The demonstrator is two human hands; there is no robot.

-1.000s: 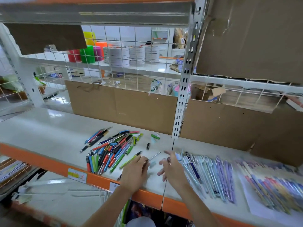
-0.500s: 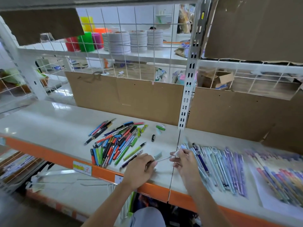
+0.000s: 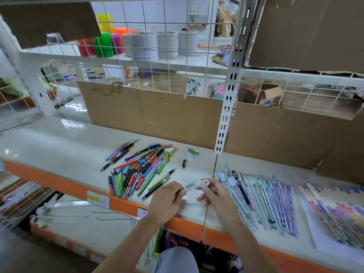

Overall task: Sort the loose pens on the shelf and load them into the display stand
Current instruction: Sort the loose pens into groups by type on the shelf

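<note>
Between my two hands I hold a thin pale pen (image 3: pixel 194 186) with a round white top, just above the shelf (image 3: pixel 59 138). My left hand (image 3: pixel 167 201) grips its lower end with curled fingers. My right hand (image 3: pixel 214 194) pinches the round top end. To the left lies a mixed pile of coloured pens (image 3: pixel 137 170). A row of light blue and purple pens (image 3: pixel 262 200) lies sorted to the right of my right hand. No display stand is in view.
Further right, striped pens (image 3: pixel 334 213) lie on a white sheet. Loose caps (image 3: pixel 193 151) and a black cap (image 3: pixel 184 163) lie behind my hands. Cardboard (image 3: pixel 157 117) backs the shelf, and a slotted upright post (image 3: pixel 226 107) stands at its middle. The orange front edge (image 3: pixel 59 184) runs below.
Both hands picked up the pale pen from the shelf and lifted it between them. The camera view moved closer and slightly down.
</note>
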